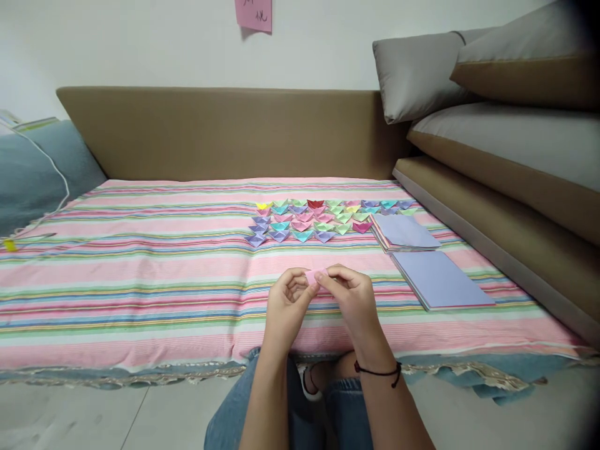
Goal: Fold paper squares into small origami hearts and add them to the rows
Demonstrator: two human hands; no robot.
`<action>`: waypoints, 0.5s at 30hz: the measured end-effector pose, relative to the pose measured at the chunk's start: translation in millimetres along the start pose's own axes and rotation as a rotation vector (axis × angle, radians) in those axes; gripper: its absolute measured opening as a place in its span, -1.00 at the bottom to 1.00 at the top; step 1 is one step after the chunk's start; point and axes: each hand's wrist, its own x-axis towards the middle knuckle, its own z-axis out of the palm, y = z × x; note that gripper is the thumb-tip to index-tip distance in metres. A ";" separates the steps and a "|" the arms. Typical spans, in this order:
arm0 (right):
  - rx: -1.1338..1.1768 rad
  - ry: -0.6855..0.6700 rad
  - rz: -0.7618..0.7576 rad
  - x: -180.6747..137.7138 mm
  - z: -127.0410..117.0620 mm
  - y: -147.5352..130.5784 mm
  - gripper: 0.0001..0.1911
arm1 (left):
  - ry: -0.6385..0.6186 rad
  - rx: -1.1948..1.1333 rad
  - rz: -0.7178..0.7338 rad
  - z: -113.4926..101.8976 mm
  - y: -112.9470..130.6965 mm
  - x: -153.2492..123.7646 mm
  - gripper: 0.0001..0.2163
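Above striped cloth (140, 275): left hand (285, 306), right hand (354, 297); fingers of both pinch pink paper (315, 276).

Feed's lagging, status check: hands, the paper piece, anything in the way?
Left hand and right hand both pinch the pink paper piece above the striped sheet. Folded paper shapes in rows beyond; paper stacks to the right, apart from hands.

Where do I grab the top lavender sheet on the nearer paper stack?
Probably pinch the lavender sheet at its near left corner, coming from your side: it lies flat, so only edges give a grip, and the other paper stack crowds its far edge.
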 end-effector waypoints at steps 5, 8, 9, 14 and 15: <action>-0.050 0.042 -0.034 -0.7 1.2 -2.3 -0.86 | -0.017 0.044 0.017 3.9 -0.6 -0.9 -0.81; -0.094 0.042 -0.053 -0.9 3.2 -2.6 -0.86 | 0.053 0.073 0.025 2.5 -1.6 -1.4 -0.83; -0.092 0.040 -0.050 -0.9 3.7 -2.4 -0.86 | 0.085 0.069 0.038 1.5 -2.2 -1.4 -0.83; -0.008 -0.030 0.057 -0.4 3.7 1.9 -0.84 | 0.167 0.055 0.096 -4.6 -4.2 -0.3 -0.84; 0.005 -0.054 0.063 -0.2 3.3 3.1 -0.85 | 0.159 0.061 0.096 -5.4 -4.1 0.0 -0.85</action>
